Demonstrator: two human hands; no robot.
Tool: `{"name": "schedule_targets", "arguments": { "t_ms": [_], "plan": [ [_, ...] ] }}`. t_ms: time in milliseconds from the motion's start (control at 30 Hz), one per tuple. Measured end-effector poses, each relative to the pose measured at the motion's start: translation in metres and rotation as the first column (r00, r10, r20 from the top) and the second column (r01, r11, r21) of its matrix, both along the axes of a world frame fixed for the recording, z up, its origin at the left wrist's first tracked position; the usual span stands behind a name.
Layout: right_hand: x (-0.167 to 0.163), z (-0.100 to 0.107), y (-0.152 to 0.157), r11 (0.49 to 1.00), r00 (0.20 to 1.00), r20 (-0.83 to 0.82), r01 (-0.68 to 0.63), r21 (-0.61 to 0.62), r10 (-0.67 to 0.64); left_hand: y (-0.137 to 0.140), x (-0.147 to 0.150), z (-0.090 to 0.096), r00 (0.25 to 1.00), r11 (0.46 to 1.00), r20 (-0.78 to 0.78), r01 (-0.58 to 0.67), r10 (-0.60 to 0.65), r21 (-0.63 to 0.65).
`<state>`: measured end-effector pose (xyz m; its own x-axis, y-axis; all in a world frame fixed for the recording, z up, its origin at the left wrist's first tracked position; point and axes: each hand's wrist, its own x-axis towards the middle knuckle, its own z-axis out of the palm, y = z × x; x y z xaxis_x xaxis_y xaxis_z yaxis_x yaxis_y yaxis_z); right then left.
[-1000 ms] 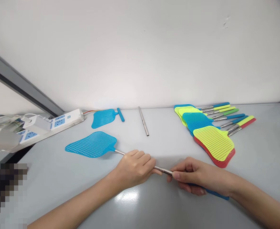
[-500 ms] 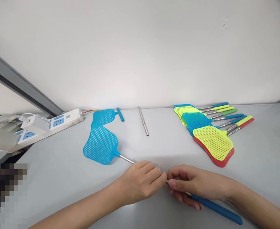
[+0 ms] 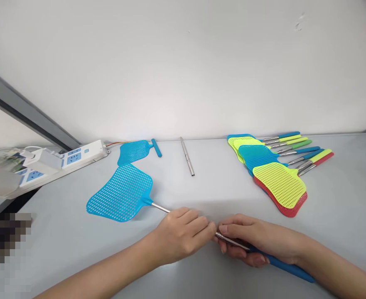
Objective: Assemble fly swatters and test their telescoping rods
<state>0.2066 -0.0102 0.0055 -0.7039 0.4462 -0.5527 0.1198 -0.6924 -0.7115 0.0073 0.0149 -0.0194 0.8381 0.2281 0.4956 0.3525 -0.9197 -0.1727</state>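
Note:
A blue fly swatter (image 3: 122, 193) with a perforated head lies across both hands, its metal shaft running down to the right into a blue handle (image 3: 291, 268). My left hand (image 3: 184, 232) is closed around the shaft below the head and hides part of it. Close beside it, my right hand (image 3: 245, 238) grips the lower shaft near the handle, thumb on top. A short stretch of ridged metal shows between the hands. Beyond them lie a loose metal rod (image 3: 187, 157), a separate blue swatter head (image 3: 135, 151) and a short blue handle (image 3: 156, 148).
Several swatters in blue, yellow, green and red overlap in a pile (image 3: 279, 185) at the right, handles pointing right. A white power strip (image 3: 84, 153) with plugs and cables stands at the left. A pale wall (image 3: 183, 74) rises behind the grey table (image 3: 61, 232).
The swatter head in my hands has turned, showing a broader face and reaching further left. My right thumb has shifted, and more of the metal shaft shows beside it.

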Motion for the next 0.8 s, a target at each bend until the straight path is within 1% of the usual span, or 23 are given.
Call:
{"name": "schedule_targets", "arguments": {
  "t_ms": [167, 367, 633, 800],
  "plan": [
    [0.0007, -0.0011, 0.0005, 1.000, 1.000, -0.004, -0.014, -0.013, 0.014, 0.0003, 0.0009, 0.0018, 1.000, 1.000, 0.004, -0.008, 0.008, 0.002],
    [0.0014, -0.0010, 0.0013, 0.998, 0.999, -0.008, -0.053, 0.034, 0.053, 0.0010, 0.0017, 0.0034, 1.000, 1.000, -0.013, -0.002, 0.003, 0.017],
    [0.0019, -0.0015, 0.0033, 0.998, 0.998, -0.023, -0.056, 0.027, 0.057, 0.0054, 0.0024, 0.0020, 0.999, 0.990, 0.029, 0.026, -0.031, 0.139],
    [0.0014, 0.0002, 0.0035, 0.999, 0.999, -0.009, -0.036, 0.024, 0.036, 0.0098, 0.0017, 0.0021, 0.999, 0.988, 0.015, 0.037, -0.039, 0.151]
  ]
}}
